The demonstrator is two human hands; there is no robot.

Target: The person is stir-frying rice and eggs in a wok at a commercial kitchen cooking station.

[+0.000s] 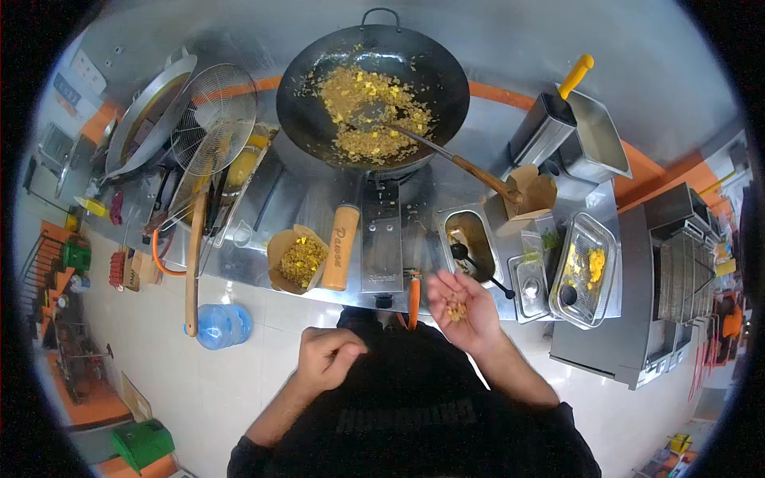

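Observation:
My right hand [463,310] is palm up, cupped around a small heap of tan food bits [456,309], probably fried rice. It is at the counter's front edge, just below a steel pan [470,244] with a black spoon [478,266] in it. Lower and to the left, in front of my dark shirt, my left hand [330,358] is curled closed; nothing shows in it. A black wok [299,119] at the back holds fried rice with yellow egg cubes [364,89]. In it rests a wooden-handled ladle [472,173]. A paper box [281,239] of fried rice stands front left.
A wooden cylinder [342,248] stands beside the paper box. To the right are an empty paper box [529,194], a lidded steel pan [529,293], a wire-basket tray [583,272] and a yellow-handled tool [577,74]. Long-handled strainers [215,119] overhang the left side; a water jug [224,327] lies on the floor.

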